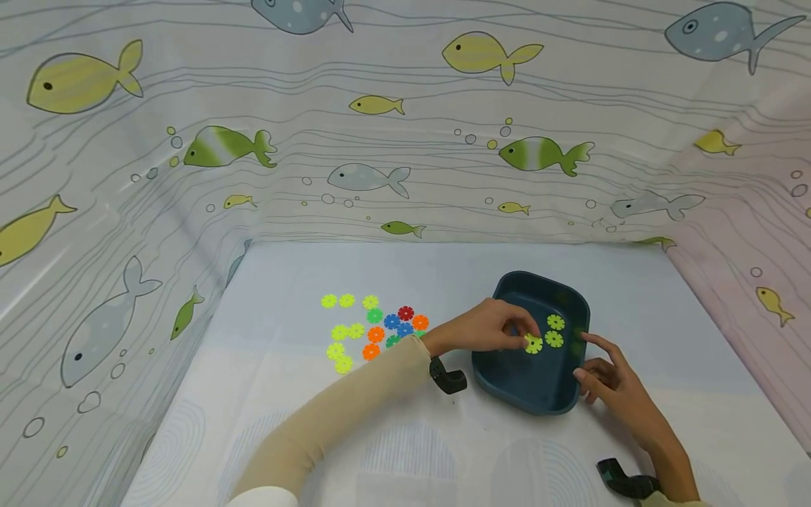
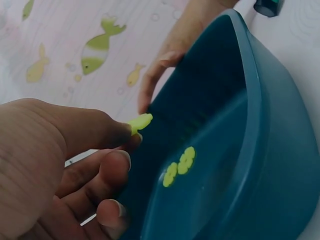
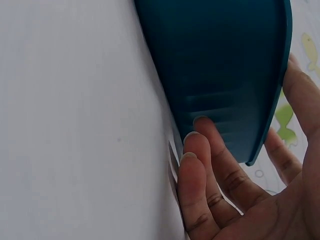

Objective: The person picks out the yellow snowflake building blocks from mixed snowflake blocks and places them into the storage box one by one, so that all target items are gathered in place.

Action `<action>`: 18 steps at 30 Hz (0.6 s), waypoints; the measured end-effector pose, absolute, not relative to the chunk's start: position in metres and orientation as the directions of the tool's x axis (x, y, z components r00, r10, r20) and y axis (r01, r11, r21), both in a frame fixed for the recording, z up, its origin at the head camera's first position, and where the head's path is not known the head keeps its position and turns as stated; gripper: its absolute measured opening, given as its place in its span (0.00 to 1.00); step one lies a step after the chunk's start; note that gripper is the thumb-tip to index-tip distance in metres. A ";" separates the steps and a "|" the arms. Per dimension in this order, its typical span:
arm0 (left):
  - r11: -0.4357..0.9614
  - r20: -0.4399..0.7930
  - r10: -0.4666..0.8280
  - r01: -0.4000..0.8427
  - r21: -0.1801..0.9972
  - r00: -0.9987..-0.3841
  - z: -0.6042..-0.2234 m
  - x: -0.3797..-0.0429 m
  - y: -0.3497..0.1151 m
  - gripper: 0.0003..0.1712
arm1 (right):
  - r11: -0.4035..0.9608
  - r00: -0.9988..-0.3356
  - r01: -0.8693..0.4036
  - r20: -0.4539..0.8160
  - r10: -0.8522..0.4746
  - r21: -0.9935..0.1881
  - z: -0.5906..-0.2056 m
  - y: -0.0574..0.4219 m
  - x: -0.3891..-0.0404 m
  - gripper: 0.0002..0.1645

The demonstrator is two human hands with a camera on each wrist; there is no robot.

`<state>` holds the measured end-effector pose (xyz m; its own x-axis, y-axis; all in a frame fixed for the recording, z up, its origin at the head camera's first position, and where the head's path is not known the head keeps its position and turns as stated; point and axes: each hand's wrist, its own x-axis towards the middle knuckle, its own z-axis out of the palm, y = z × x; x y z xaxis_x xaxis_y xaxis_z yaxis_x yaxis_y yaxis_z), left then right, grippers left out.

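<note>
Over a dark teal plastic tub (image 1: 529, 391), my left hand (image 1: 491, 325) pinches a yellow-green notched plastic disc (image 1: 533, 343) between thumb and index finger. In the left wrist view the pinched disc (image 2: 141, 123) is seen edge-on, its remaining fingers loosely bent below. Two more yellow-green discs (image 1: 555, 331) lie on the tub floor. My right hand (image 1: 611, 377) holds the tub's right side. Its thumb and index finger reach the rim, and the right wrist view shows the other fingertips (image 3: 194, 172) against the outer wall (image 3: 215, 90).
Left of the tub, loose discs lie on the white table (image 1: 272, 394): several yellow-green ones (image 1: 336, 350), plus orange (image 1: 371, 351), blue (image 1: 392, 322), green (image 1: 374, 315) and a red one (image 1: 405, 313). The left forearm partly covers the group. A fish-patterned curtain (image 1: 443, 190) closes off the back and sides.
</note>
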<state>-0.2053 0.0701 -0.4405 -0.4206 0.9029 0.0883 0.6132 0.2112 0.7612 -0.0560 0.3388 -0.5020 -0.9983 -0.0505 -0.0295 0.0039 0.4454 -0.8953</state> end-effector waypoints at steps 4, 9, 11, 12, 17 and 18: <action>0.194 0.085 0.914 0.611 0.767 -0.397 -0.440 -0.205 0.079 0.12 | 0.445 -0.998 0.002 -0.027 -0.051 -0.895 -0.504 0.340 -0.057 0.41; 0.209 0.048 0.919 0.585 0.784 -0.392 -0.443 -0.205 0.090 0.12 | 0.447 -0.998 -0.002 -0.028 -0.060 -0.895 -0.505 0.341 -0.057 0.41; 0.212 0.039 0.921 0.582 0.785 -0.387 -0.444 -0.205 0.094 0.12 | 0.445 -0.998 -0.001 -0.030 -0.062 -0.896 -0.504 0.341 -0.057 0.41; 0.211 0.036 0.923 0.582 0.785 -0.383 -0.445 -0.205 0.096 0.12 | 0.443 -0.998 -0.001 -0.031 -0.063 -0.896 -0.504 0.341 -0.057 0.41; 0.237 0.000 0.928 0.590 0.772 -0.372 -0.446 -0.204 0.107 0.12 | 0.432 -0.997 0.002 -0.033 -0.063 -0.902 -0.502 0.339 -0.057 0.42; 0.250 -0.016 0.927 0.587 0.770 -0.375 -0.446 -0.204 0.109 0.12 | 0.429 -0.997 0.002 -0.033 -0.064 -0.903 -0.502 0.339 -0.057 0.42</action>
<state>-0.2044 0.1089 -0.4458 -0.3748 0.9270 -0.0156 0.5869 0.2503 0.7700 -0.0566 0.3389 -0.5019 -0.9974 -0.0641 -0.0326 0.0019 0.4294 -0.9031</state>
